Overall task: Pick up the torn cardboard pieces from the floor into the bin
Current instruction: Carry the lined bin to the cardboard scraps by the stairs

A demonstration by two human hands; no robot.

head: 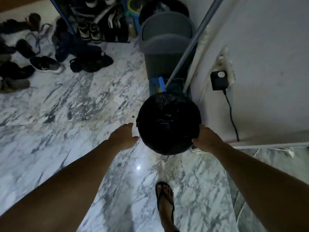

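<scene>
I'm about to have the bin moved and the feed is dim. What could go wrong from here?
1. The right hand is on the bin rim, but the left hand looks open beside it; a one-sided lift could tip it.
2. A black cable hangs down the wall just right of the bin and might snag.
3. The liner looks loose and the floor glossy; either could slip.

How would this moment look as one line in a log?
left hand: open, beside bin | right hand: on bin rim | cardboard: none in view | floor: marble
</scene>
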